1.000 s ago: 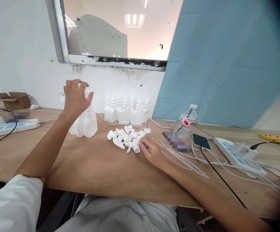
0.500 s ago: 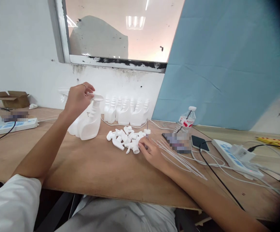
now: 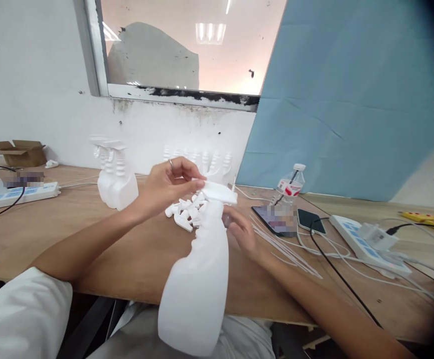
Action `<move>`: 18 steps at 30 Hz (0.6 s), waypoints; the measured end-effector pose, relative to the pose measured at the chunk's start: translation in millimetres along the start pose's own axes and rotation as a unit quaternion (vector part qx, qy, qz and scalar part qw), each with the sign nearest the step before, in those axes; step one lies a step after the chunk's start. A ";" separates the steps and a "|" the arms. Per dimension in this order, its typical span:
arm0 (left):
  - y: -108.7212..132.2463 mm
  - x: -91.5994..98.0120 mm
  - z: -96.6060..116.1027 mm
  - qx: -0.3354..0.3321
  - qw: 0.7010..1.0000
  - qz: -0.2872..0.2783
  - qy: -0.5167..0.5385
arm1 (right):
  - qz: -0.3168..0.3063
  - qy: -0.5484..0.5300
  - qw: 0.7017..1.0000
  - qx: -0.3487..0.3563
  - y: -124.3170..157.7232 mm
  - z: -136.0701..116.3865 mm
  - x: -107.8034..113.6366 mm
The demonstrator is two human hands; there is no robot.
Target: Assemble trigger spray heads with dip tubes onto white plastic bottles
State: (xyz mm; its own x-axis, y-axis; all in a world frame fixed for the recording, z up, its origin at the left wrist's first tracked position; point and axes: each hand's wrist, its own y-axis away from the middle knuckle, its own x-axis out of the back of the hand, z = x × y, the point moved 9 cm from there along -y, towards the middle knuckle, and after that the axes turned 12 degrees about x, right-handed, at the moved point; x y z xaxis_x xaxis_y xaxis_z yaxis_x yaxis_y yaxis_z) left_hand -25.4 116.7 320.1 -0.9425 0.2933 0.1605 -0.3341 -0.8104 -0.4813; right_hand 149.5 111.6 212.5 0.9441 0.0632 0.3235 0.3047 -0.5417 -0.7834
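Note:
My left hand pinches the trigger head of a white spray bottle and holds it up close in front of me, its body hanging down over the table's front edge. My right hand rests behind the bottle's neck, fingers curled, beside a heap of loose white spray heads; what it holds is hidden. Thin white dip tubes fan out on the table right of that hand.
Assembled spray bottles stand at the left, capless bottles line the wall. A water bottle, two phones, a power strip and cables lie at the right. Another power strip and a cardboard box sit far left.
My left hand has lifted a spray bottle away from the left group and carried it right and toward me. My right hand has stayed by the heap of heads.

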 end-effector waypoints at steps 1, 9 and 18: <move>1.3 -8.3 -7.5 0.018 1.000 -0.015 0.012 | 0.013 -0.025 1.000 -0.008 0.5 0.0 0.5; 7.9 -54.0 -60.1 0.092 0.990 -0.100 0.046 | 0.026 -0.035 0.995 -0.095 4.9 4.3 4.9; 14.4 -81.5 -114.5 0.279 0.914 -0.291 -0.042 | 0.158 -0.009 0.981 -0.112 10.6 34.3 42.0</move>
State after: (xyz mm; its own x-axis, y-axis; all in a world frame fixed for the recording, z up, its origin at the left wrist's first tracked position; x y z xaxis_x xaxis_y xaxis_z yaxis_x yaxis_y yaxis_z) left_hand 47.8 139.3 201.4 -0.5924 0.7363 0.3268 -0.7111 -0.6686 0.2175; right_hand 196.7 137.2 199.6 0.9897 -0.1235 0.0728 -0.0365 -0.7078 -0.7054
